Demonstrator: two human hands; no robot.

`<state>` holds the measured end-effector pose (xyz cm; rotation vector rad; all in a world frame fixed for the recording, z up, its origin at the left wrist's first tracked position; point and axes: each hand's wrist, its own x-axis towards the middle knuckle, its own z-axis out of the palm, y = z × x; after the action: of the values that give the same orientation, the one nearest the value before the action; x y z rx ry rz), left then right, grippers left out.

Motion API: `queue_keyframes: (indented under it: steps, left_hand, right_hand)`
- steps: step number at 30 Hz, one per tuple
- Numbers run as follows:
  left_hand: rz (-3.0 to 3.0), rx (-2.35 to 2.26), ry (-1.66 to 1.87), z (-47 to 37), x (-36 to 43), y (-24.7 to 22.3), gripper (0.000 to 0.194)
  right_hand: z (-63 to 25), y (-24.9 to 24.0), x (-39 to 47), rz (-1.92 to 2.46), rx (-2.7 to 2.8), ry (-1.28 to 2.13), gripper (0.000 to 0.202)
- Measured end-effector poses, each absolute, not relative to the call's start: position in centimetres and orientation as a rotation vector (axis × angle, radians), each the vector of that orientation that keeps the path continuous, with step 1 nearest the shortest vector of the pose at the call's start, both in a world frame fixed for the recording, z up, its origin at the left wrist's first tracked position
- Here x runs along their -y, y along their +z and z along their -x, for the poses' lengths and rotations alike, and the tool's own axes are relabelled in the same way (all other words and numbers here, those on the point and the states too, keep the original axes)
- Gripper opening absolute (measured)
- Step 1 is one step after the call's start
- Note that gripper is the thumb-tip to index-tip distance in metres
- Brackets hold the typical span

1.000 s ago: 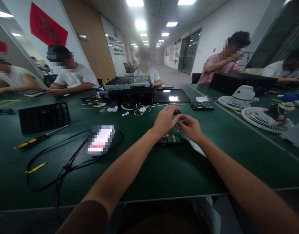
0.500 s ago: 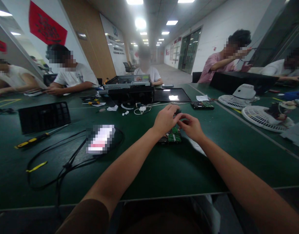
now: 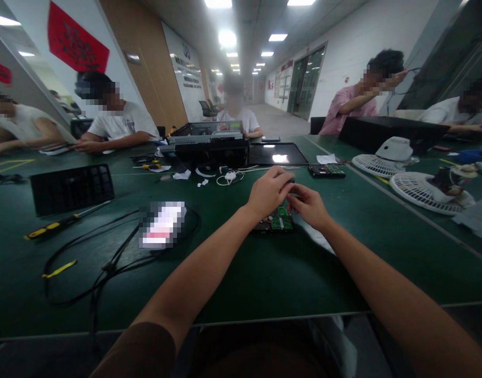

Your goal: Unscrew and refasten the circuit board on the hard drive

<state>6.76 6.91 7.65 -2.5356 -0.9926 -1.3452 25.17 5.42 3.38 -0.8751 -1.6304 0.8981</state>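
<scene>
Tentatively, we judge the flat black-and-green circuit-board unit [image 3: 282, 220] stiff, fragile, best edge-held; what our curled left hand [image 3: 266, 192] and right hand [image 3: 308, 206] pinch, we cannot tell.

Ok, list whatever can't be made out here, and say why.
All in the head view:
1. Dark object: mostly covered by the left hand, so its kind is unclear.
2. Right hand: too small to tell whether its fingertips touch that object.
3. Green board: far part hidden behind the left hand.
4. Phone: screen blurred into blocks, unreadable.
5. Wall lettering: too small and blurred.
</scene>
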Motion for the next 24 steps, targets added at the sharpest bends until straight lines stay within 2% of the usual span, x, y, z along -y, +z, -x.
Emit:
queue_keyframes:
  steps: [9, 14, 24]
  left_hand:
    - [2.487, 0.966, -1.349, -6.79, -6.38, 7.74, 0.023]
    - [2.496, 0.920, -1.381, -7.00, -6.54, 7.81, 0.015]
    - [2.516, 0.954, -1.511, -6.71, -7.20, 7.76, 0.014]
  right_hand:
    - [-25.41, 3.00, -6.05, 0.884, 1.586, 0.885, 0.041]
    - [-25.23, 2.95, -5.86, 0.906, 1.588, 0.824, 0.036]
    - [-25.04, 2.66, -5.94, 0.947, 1.587, 0.850, 0.047]
